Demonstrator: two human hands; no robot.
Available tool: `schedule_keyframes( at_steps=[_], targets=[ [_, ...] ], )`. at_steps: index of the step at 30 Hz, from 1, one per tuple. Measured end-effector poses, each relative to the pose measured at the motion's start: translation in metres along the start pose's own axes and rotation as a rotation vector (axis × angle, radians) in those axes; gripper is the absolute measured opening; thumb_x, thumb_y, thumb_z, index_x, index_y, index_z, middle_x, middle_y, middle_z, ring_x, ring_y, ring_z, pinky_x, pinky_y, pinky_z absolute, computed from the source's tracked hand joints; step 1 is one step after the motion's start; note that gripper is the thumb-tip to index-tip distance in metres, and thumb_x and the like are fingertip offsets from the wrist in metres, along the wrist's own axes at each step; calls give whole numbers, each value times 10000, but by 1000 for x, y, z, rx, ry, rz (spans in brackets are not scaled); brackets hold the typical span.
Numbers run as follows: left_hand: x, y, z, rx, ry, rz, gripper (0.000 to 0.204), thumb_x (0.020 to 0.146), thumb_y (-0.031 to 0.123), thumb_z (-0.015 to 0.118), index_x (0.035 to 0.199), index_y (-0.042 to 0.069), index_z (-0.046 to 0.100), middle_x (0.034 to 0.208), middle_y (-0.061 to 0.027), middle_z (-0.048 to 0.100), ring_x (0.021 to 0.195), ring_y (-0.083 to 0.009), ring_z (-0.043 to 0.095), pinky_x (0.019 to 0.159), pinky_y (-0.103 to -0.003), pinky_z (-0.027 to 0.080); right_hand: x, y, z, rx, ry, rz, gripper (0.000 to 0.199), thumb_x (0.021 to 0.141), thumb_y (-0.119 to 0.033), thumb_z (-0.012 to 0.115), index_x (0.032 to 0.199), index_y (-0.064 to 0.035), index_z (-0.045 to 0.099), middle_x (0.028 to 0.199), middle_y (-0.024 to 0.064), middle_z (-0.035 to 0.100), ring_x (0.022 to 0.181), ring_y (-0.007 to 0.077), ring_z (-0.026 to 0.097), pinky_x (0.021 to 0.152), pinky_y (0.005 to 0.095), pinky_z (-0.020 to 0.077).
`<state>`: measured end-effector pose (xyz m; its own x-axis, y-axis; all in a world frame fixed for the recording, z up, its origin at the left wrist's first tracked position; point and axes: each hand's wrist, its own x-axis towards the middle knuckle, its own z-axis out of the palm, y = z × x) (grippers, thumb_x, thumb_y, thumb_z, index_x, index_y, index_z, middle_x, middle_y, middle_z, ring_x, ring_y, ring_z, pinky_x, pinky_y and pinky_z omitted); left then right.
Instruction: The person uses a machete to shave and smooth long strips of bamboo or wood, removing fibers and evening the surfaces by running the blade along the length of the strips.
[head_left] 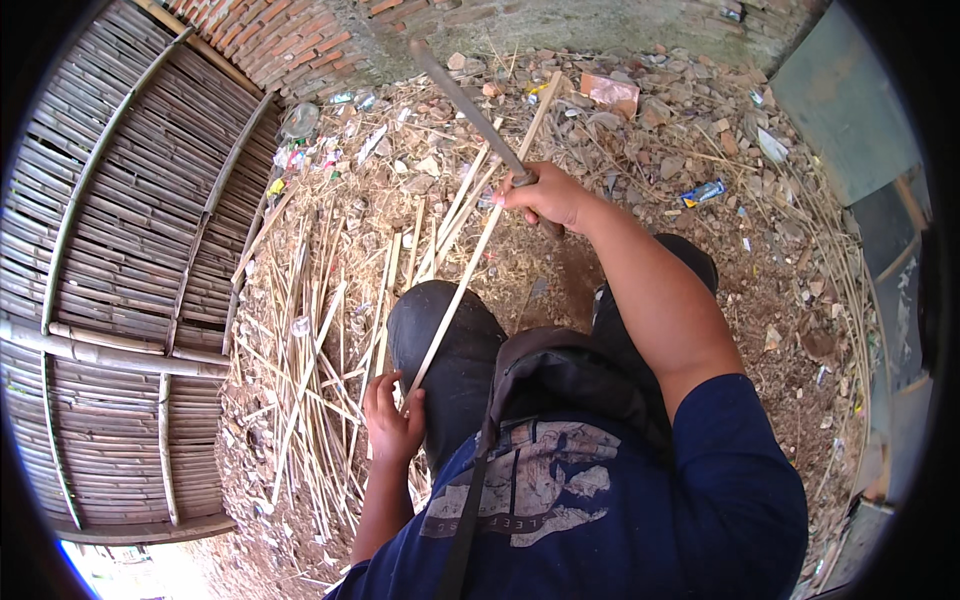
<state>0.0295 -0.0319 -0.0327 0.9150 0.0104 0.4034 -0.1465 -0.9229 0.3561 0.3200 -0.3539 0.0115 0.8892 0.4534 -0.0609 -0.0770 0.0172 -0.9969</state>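
A long pale bamboo strip (453, 310) runs slantwise from my left hand (393, 415) past my right knee-side gap and up to the far debris. Its near end sits between the thumb and curled fingers of my left hand, beside my left knee. My right hand (545, 197) is closed round the handle of a long machete (468, 108), whose dull grey blade points away and to the left. The fingertips of that hand are against the strip, close to the blade's base. Whether they pinch the strip cannot be told.
Many loose bamboo strips (310, 370) lie piled on the ground to my left, alongside a slatted bamboo panel (130, 200). A brick wall (430, 40) stands ahead. Rubble and litter cover the ground, including a blue wrapper (703, 193). Grey boards (850, 110) lean at the right.
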Motion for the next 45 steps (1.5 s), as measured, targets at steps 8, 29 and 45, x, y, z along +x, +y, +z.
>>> schedule_keyframes(
  at_steps=[8,29,45],
  targets=[
    [29,16,9,15,-160,-118,212,946,195,694,999,12,601,941,-197,627,843,-393,641,734,-472,508,-3,1,3,-56,-91,-55,210,821,-182,780,923,-7,723,802,43,687,549,90,538,530,269,439],
    [22,9,-12,74,-392,-457,471,1078,376,443,909,-29,614,819,-302,646,823,-505,639,726,-558,473,0,14,-6,-899,-146,-45,560,785,-469,810,1093,-14,699,933,139,688,886,275,657,781,405,511],
    [12,4,-7,189,-412,-432,397,1059,357,484,875,18,576,771,-283,652,770,-513,634,687,-597,461,1,44,40,-1178,-381,124,421,774,-254,695,1141,-49,723,1043,205,716,1006,332,698,876,470,552]
  ],
)
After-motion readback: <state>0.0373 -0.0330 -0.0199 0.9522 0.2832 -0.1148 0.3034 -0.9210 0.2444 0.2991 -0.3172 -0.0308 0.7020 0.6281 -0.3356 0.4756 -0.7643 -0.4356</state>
